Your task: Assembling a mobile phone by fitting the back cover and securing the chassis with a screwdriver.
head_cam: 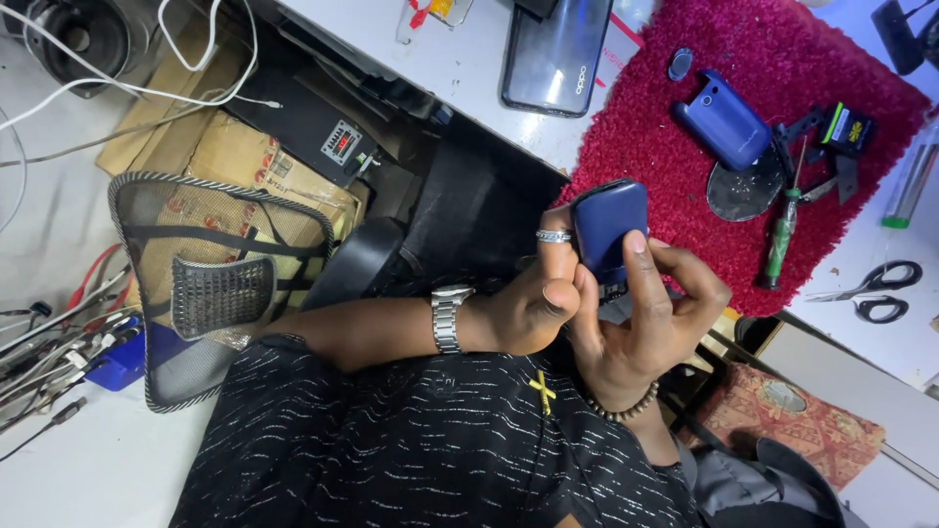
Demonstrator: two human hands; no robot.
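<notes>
Both hands gripped one small dark-blue plastic phone body [608, 227] at frame centre, above the lap.

The left hand [533, 298], wearing a silver ring and a steel wristwatch [447, 318], was closed on the body's near edge from nine o'clock. The right hand [641, 313], with a brown bead bracelet [626, 409], clasped it from five o'clock, one finger laid across its face. At one o'clock lay the red shaggy mat [685, 147], bearing a second blue phone shell [724, 122], a grey disc [743, 191] and a green-handled screwdriver [780, 240]. Black scissors [875, 291] rested at three o'clock on the white tabletop [460, 59]. A black smartphone [558, 54] lay at twelve o'clock. A black mesh backrest [215, 284] stood at nine o'clock.
</notes>
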